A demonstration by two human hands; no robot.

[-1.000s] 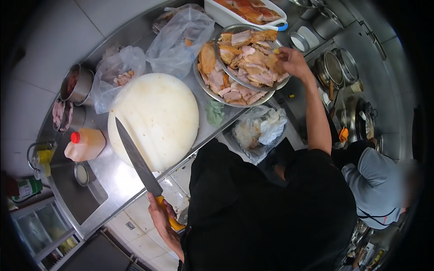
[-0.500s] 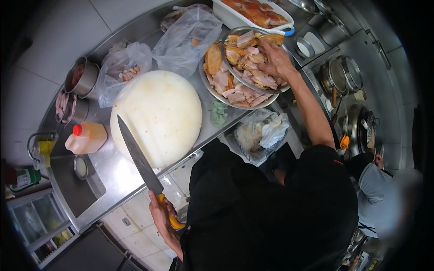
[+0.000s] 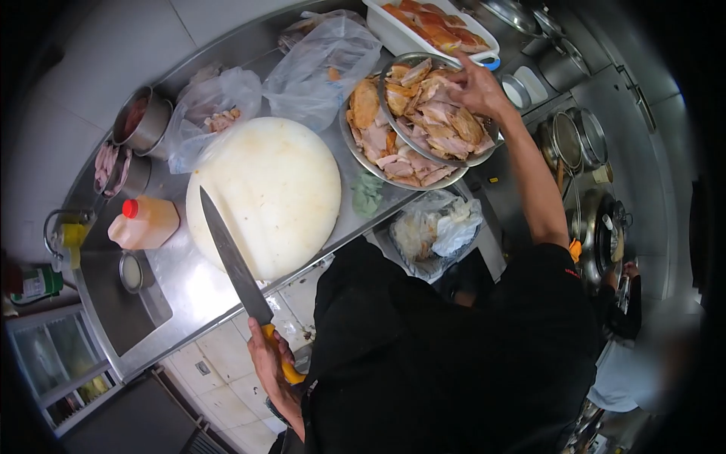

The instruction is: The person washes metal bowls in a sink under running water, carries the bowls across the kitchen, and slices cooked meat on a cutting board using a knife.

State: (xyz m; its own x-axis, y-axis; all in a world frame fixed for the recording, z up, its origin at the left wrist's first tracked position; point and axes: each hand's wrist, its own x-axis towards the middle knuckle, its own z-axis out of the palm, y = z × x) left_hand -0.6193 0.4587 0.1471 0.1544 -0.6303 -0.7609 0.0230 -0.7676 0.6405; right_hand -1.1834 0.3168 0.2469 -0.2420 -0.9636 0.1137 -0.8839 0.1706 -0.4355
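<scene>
My left hand point(image 3: 266, 365) grips the yellow handle of a large knife point(image 3: 234, 256), its blade lying across the edge of a round white cutting board point(image 3: 283, 193). My right hand point(image 3: 482, 92) hovers at the far side of a metal bowl point(image 3: 411, 146) of cut cooked meat point(image 3: 450, 121), fingers apart and forefinger stretched toward a white tray point(image 3: 374, 23) of browned meat. That bowl sits tilted on a second, larger metal bowl point(image 3: 463, 175) of meat pieces. No meat shows in my right hand.
Plastic bags point(image 3: 318, 72) and metal pots point(image 3: 144, 125) stand behind the board. A red-capped jug point(image 3: 147, 223) is left, near a sink point(image 3: 125, 321). A lined bin point(image 3: 435, 234) stands below the counter edge. Another person point(image 3: 624, 371) works at the right.
My right hand has lifted off the meat in the upper bowl and moved to its far rim, fingers now spread. The meat there lies flatter. My left hand keeps the knife in place.
</scene>
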